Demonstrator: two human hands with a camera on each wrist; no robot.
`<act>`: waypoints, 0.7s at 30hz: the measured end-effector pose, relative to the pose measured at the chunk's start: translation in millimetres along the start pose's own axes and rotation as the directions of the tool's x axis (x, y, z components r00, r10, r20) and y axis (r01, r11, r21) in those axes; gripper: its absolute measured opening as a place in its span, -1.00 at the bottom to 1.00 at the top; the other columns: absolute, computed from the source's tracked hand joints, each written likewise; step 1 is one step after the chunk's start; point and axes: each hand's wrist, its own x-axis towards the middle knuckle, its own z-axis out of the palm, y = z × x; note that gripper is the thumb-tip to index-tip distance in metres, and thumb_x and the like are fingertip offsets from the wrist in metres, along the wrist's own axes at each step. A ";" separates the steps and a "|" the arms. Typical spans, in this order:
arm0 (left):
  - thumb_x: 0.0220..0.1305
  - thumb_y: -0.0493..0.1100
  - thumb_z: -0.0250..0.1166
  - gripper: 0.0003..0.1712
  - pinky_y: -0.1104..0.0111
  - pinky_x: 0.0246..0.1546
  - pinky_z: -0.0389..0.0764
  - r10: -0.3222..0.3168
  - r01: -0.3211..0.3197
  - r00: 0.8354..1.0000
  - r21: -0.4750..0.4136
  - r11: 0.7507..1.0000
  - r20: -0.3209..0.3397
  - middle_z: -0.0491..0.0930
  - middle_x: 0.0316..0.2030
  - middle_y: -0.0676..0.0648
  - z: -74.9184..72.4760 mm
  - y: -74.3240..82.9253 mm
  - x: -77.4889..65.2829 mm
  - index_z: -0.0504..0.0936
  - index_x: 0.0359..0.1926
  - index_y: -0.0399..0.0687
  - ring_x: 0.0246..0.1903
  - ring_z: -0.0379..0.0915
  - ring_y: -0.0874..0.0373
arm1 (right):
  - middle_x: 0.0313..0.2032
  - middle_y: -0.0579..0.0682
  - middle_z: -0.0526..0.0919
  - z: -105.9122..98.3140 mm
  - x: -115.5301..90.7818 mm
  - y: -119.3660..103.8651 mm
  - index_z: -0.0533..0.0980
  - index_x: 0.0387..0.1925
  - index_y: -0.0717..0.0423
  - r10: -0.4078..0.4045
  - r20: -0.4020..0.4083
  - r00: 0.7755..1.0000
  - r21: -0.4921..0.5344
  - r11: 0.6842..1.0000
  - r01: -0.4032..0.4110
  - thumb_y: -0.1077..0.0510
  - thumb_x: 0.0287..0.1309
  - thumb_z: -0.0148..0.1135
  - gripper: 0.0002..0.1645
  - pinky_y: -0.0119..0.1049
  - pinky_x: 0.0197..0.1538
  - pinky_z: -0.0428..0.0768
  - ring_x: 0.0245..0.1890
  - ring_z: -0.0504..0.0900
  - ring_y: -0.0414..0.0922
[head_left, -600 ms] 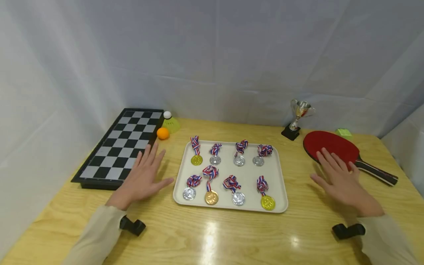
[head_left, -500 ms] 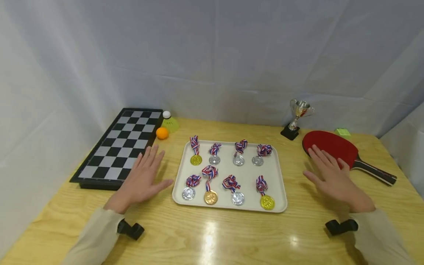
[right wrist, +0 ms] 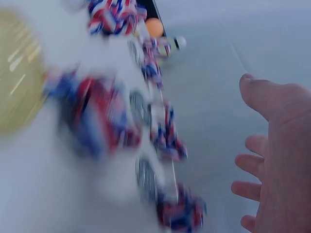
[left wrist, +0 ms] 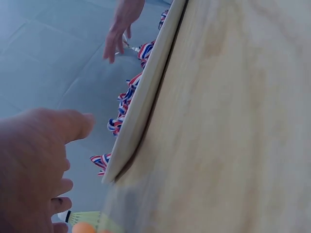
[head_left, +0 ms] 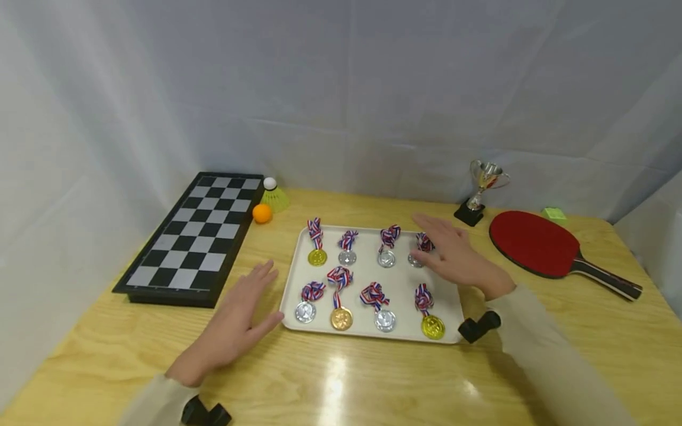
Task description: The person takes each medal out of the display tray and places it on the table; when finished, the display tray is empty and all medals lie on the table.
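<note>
My right fingers (head_left: 436,228), loosely extended with the thumb apart, are over the far right corner of the tray (head_left: 402,275). Beneath them, partly covered, lies a silver medal (head_left: 414,261), its disc toward me and its bunched ribbon pointing away and slightly right; I cannot tell whether they touch. My left fingers (head_left: 254,284), straight and near one another with the thumb spread, are just left of the tray, whose long axis runs crosswise. It bears eight medals (head_left: 341,318) in two rows of four, each ribbon beyond its disc. On my side of my right fingers, a gold medal (head_left: 433,326) aims its ribbon away and a little left. Beyond my left fingers sit an orange ball (head_left: 262,213) and a shuttlecock (head_left: 276,199); to their left, a chessboard (head_left: 194,236). A trophy (head_left: 482,192) stands upright beyond my right fingers; a paddle (head_left: 535,244) lies to their right.
</note>
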 end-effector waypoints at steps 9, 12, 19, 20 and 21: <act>0.30 0.00 0.25 -0.20 -0.14 0.38 0.05 0.026 -0.022 0.999 -0.149 0.989 0.028 0.04 0.47 -0.21 14.2 1.7 -8.4 0.16 0.43 -0.21 0.44 -0.03 -0.19 | 0.44 0.09 0.19 10.2 73.3 -49.7 0.11 0.46 -0.01 -0.141 0.110 0.984 0.011 0.990 0.140 -0.04 0.35 0.09 -0.26 0.34 0.37 0.00 0.43 0.14 0.13; 0.31 -0.02 0.24 -0.21 -0.13 0.39 0.01 0.026 -0.023 0.999 -0.152 0.988 0.021 0.08 0.46 -0.20 16.1 0.5 -9.7 0.16 0.43 -0.20 0.43 -0.01 -0.19 | 0.41 0.10 0.25 14.6 95.7 -60.7 0.21 0.42 0.01 -0.200 0.143 0.969 0.026 0.980 0.199 0.03 0.32 0.12 -0.32 0.27 0.40 0.04 0.42 0.17 0.12; 0.26 0.02 0.29 -0.22 -0.09 0.41 -0.01 -0.005 0.007 1.000 -0.149 0.989 0.018 0.17 0.44 -0.13 24.4 -2.1 -10.8 0.23 0.41 -0.13 0.42 0.06 -0.16 | 0.33 0.11 0.38 37.9 136.5 -79.0 0.34 0.34 0.05 -0.237 0.235 0.943 0.044 0.971 0.234 0.12 0.29 0.14 -0.40 0.01 0.43 0.19 0.37 0.28 0.09; 0.26 0.02 0.28 -0.22 -0.09 0.41 0.00 -0.007 0.010 1.000 -0.147 0.989 0.016 0.17 0.44 -0.12 25.1 -2.3 -10.9 0.23 0.41 -0.13 0.41 0.06 -0.16 | 0.33 0.11 0.38 41.7 141.5 -81.7 0.34 0.35 0.05 -0.238 0.242 0.940 0.051 0.971 0.233 0.13 0.29 0.13 -0.41 -0.01 0.43 0.20 0.37 0.29 0.08; 0.26 0.03 0.28 -0.22 -0.09 0.41 0.00 -0.010 0.012 1.000 -0.141 0.990 0.013 0.17 0.44 -0.12 25.4 -2.6 -11.0 0.23 0.41 -0.12 0.41 0.07 -0.16 | 0.33 0.10 0.39 45.7 146.3 -84.6 0.34 0.35 0.06 -0.246 0.247 0.937 0.057 0.969 0.240 0.13 0.29 0.13 -0.41 -0.03 0.43 0.21 0.37 0.29 0.08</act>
